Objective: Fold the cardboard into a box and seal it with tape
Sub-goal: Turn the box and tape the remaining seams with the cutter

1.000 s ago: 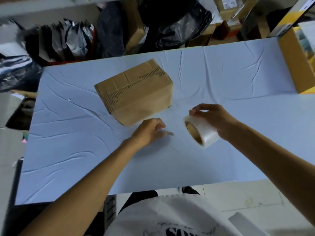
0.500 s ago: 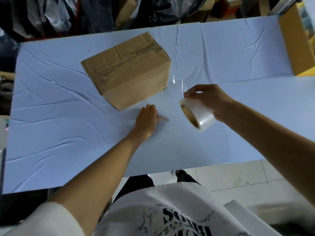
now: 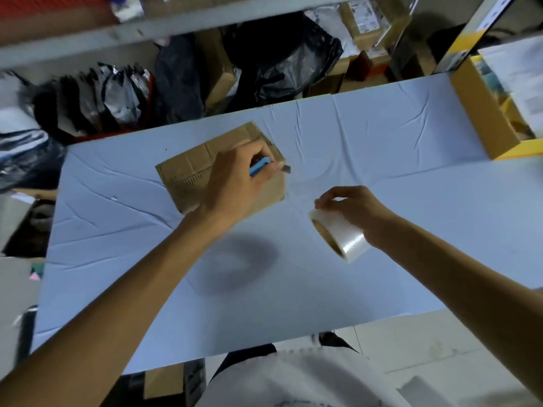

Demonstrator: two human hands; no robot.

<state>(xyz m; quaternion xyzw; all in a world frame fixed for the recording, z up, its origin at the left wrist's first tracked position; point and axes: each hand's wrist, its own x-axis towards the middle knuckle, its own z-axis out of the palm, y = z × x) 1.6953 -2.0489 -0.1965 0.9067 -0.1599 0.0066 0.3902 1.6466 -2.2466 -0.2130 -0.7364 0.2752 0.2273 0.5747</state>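
Head view: folded cardboard box [image 3: 188,177] sits on the pale blue table cover [image 3: 367,160], left of centre toward the far edge, turned at an angle to the table edge. Top flaps look closed; printed dashed line runs across the top. Can't tell whether tape is already on the seam.

Left hand [image 3: 235,186] is raised over the box's right half, hiding that part. Fingers curled tight around a blue utility knife [image 3: 260,165]; short metal blade tip [image 3: 286,169] sticks out past the fingers, pointing right, at about the box's right top edge. Can't tell if the blade touches the cardboard.

Right hand [image 3: 355,214] is off to the right of the box, near side, above the table. It grips a roll of clear packing tape [image 3: 339,235] from the top, fingers pinched on the roll's far rim. Roll is tilted, brown core opening facing near-left. No clear view of a loose tape strand between roll and box; area between them is blurred.

Soft dark shadow [image 3: 235,268] on the cover, near side of the left hand.

Open yellow-edged carton [image 3: 484,113] rests on the table's far right corner, with printed paper inside. Behind the far edge: black plastic bags [image 3: 288,54], silvery mailer bags [image 3: 117,89], more brown cartons [image 3: 361,19] under a grey shelf rail [image 3: 147,27]. Person's white printed shirt [image 3: 293,380] shows at the bottom edge.
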